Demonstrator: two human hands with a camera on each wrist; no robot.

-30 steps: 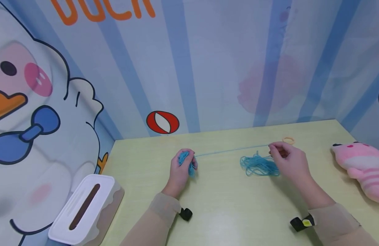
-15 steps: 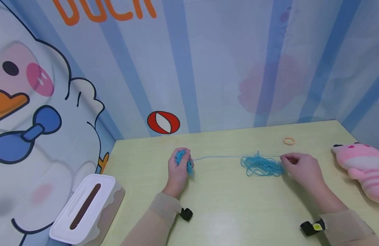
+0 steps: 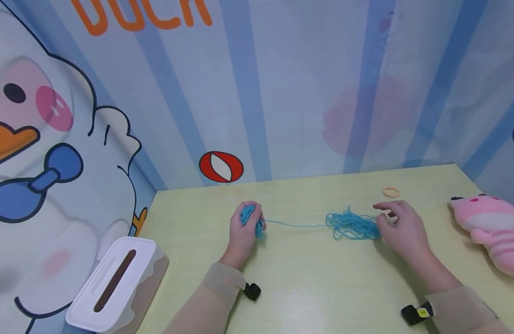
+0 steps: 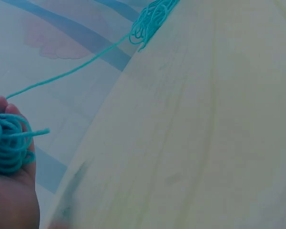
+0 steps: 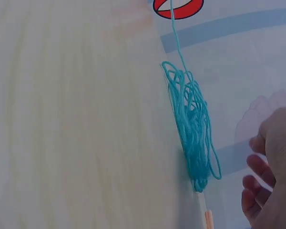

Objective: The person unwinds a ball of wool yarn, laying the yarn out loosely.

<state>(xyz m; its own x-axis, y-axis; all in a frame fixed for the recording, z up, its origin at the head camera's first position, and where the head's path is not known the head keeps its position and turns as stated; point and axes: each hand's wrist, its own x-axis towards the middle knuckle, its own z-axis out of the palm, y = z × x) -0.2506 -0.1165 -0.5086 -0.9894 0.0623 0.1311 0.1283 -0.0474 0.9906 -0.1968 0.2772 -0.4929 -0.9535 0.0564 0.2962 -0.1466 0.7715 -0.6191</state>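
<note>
In the head view the left hand [image 3: 242, 234] grips a small bundle of blue yarn [image 3: 247, 214]; the left wrist view shows its loops [image 4: 8, 143] in the palm with one short end sticking out. A single strand [image 3: 296, 226] runs from that hand to a loose heap of yarn [image 3: 352, 224] on the table. At the heap's right end is the right hand [image 3: 403, 229], thumb and forefinger apart. The right wrist view shows that hand [image 5: 271, 167] beside the heap [image 5: 193, 129], fingers loosely bent with nothing visible between them.
An orange ring [image 3: 391, 192] lies behind the right hand on the table [image 3: 307, 287]. A pink plush toy [image 3: 495, 222] is at the right edge. A white-topped box with a slot [image 3: 111, 283] stands at the left front. A printed curtain [image 3: 298, 93] hangs behind.
The right hand was pinching the strand and drew it rightward; now its fingers are parted and it has come back slightly left. The strand has dropped slack. The left hand has barely moved.
</note>
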